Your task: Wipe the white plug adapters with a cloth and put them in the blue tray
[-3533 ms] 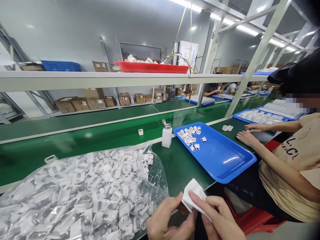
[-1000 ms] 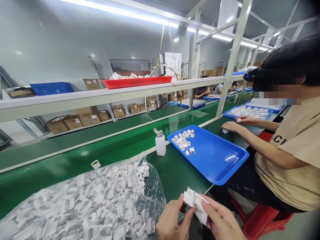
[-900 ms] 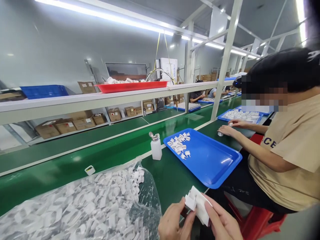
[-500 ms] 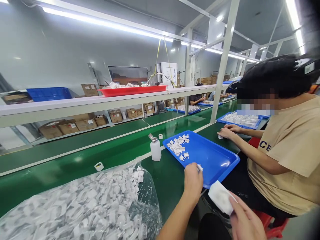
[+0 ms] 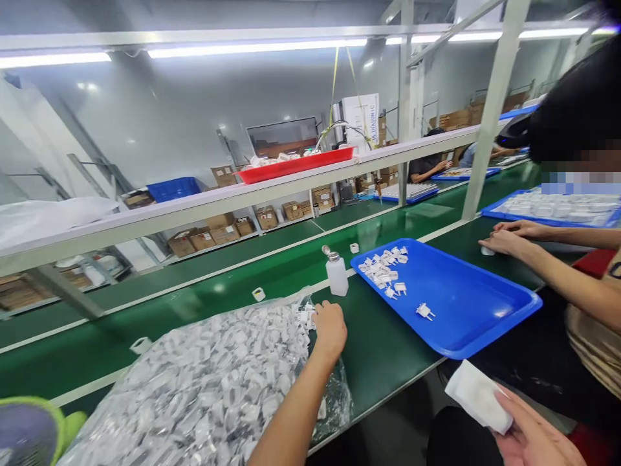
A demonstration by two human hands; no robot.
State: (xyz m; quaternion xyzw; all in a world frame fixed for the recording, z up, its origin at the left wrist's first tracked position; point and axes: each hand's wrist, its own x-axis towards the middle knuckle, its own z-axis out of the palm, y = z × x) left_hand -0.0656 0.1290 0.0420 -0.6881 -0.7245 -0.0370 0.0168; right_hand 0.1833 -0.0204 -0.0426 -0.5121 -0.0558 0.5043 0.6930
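Observation:
My left hand (image 5: 331, 329) reaches to the far right corner of a clear plastic bag (image 5: 345, 395) heaped with white plastic plug pieces (image 5: 218, 375). Its fingers curl down at several white two-pin plug parts (image 5: 305, 316); whether one is between the fingertips is hidden. Low on the right, my right hand (image 5: 533, 430) grips a folded white cloth (image 5: 478, 395) between thumb and fingers. A blue tray (image 5: 478, 327) lies beyond the hands, with a cluster of white plug parts (image 5: 383, 268) at its left end. One single plug part (image 5: 425, 312) lies apart from them.
A white pump bottle (image 5: 337, 275) stands between bag and tray. Loose white housings (image 5: 259, 294) lie on the green bench (image 5: 369, 362). A co-worker's hands (image 5: 512, 239) work at the right, by another blue tray. A red tray (image 5: 301, 166) rests on the shelf above.
My left hand has moved left from the blue tray to the bag, leaving one plug part on the tray. The right hand still holds the white cloth. The view has turned left.

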